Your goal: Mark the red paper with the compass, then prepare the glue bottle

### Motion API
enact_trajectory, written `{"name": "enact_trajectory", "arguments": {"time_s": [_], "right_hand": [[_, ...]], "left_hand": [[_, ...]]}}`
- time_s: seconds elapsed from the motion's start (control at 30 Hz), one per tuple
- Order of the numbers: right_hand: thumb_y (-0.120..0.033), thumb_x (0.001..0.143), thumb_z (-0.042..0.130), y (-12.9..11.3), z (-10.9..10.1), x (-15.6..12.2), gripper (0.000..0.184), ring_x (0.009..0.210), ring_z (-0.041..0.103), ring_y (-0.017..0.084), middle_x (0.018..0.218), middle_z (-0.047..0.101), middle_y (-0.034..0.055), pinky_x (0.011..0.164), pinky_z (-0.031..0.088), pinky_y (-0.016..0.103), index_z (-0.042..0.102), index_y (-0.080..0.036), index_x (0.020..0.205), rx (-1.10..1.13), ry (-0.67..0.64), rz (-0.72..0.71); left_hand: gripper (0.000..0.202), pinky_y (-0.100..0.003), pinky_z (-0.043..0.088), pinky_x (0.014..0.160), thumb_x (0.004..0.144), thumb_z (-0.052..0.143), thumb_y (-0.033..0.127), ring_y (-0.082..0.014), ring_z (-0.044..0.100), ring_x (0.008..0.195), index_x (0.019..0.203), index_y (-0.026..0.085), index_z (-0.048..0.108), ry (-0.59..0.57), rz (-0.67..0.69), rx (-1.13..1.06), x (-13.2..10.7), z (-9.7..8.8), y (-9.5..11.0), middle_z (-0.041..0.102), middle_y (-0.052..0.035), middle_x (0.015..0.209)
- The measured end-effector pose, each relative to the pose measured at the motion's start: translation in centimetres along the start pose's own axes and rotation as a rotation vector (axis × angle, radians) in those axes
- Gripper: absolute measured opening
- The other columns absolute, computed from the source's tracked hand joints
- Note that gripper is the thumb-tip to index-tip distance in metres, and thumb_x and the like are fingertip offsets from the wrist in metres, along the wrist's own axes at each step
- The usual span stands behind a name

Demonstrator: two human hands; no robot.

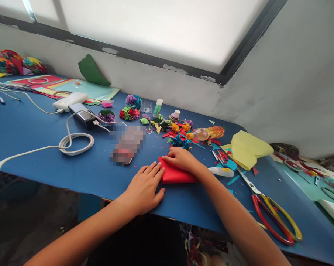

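A folded red paper sheet (175, 175) lies on the blue table (39, 147) near its front edge. My left hand (145, 187) rests flat beside it, fingers stretched out, their tips touching the sheet's left edge. My right hand (181, 159) lies on top of the sheet, its fingers curled and pressing the far left corner down. Neither hand grips the sheet.
Red-and-yellow scissors (272, 212) lie at the right, past a white glue stick (221, 171) and folded yellow paper (247, 149). Paper flowers (129, 113) and coloured scraps sit behind the sheet, with an orange bottle (209, 133). A white cable coil (76, 143) and chargers lie left.
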State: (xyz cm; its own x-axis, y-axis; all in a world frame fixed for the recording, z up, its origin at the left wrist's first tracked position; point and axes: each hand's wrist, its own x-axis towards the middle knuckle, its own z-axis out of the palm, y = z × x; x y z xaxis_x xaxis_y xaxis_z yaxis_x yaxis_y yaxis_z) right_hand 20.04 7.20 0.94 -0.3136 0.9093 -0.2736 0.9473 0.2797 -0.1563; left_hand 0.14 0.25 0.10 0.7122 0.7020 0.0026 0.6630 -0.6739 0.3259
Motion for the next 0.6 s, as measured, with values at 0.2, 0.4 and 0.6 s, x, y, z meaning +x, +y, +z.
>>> {"name": "enact_trajectory", "arguments": {"time_s": [0.2, 0.4, 0.6], "right_hand": [[-0.032, 0.093, 0.055, 0.1, -0.1, 0.2, 0.028, 0.099, 0.062, 0.022, 0.119, 0.060, 0.0078, 0.083, 0.053, 0.041, 0.058, -0.017, 0.117, -0.010, -0.043, 0.019], [-0.031, 0.093, 0.055, -0.3, -0.4, 0.0, 0.028, 0.099, 0.062, 0.021, 0.119, 0.060, 0.0082, 0.083, 0.053, 0.041, 0.058, -0.018, 0.117, -0.049, -0.033, 0.070], [-0.031, 0.093, 0.056, 0.9, -0.3, -1.7, 0.029, 0.099, 0.062, 0.021, 0.119, 0.059, 0.0086, 0.083, 0.053, 0.042, 0.057, -0.017, 0.119, -0.067, 0.053, 0.155]], "left_hand": [[0.035, -0.046, 0.045, 0.100, 0.094, 0.046, 0.020, -0.0255, 0.052, 0.122, 0.129, 0.012, 0.049, 0.007, 0.041, 0.039, 1.7, -1.3, -1.0, 0.055, -0.0132, 0.133], [0.029, -0.042, 0.053, 0.085, 0.092, 0.056, 0.031, -0.0215, 0.061, 0.100, 0.117, 0.016, 0.056, -0.012, 0.035, 0.114, 4.9, -1.2, -1.7, 0.059, -0.0093, 0.118], [0.029, -0.042, 0.053, 0.084, 0.092, 0.055, 0.031, -0.0213, 0.061, 0.100, 0.117, 0.016, 0.056, -0.005, 0.029, 0.129, 4.9, -0.8, -1.6, 0.059, -0.0093, 0.118]]}}
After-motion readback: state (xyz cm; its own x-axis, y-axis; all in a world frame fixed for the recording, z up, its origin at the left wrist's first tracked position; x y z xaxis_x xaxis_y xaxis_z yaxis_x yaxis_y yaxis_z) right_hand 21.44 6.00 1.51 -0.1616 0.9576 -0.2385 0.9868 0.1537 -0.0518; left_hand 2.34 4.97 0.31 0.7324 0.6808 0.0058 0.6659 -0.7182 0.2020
